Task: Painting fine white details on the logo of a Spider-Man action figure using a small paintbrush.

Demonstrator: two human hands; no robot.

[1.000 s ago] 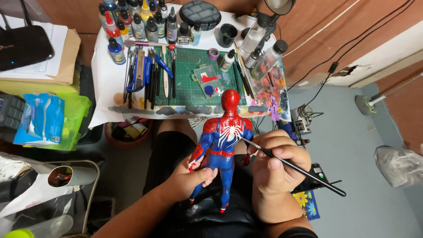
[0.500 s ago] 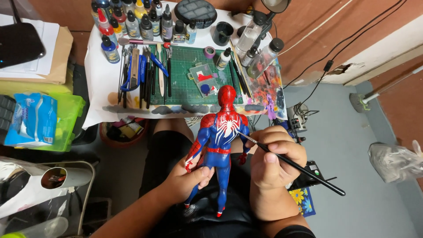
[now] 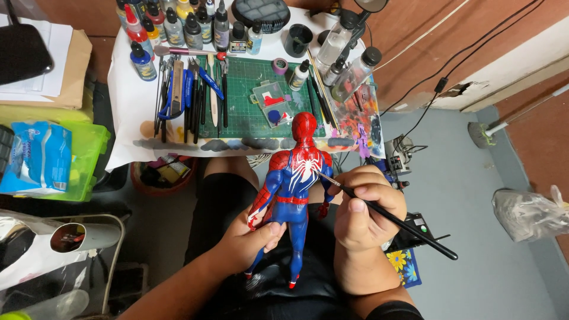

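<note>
Grey-blue floor [image 3: 474, 249], brown wall [image 3: 462, 35] (black cables trailing).

Blue-and-white soft packet [image 3: 34, 159] lies in a green bin [image 3: 89, 155] at left; labelled paint bottles [image 3: 178, 26] line the table's back edge.

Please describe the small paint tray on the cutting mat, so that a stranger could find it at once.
Look at the green cutting mat on the white table. Near its right edge, just behind the red head of the figure, lies the paint tray: clear plastic, with red and blue paint, unlike the dark tools alongside.
</note>
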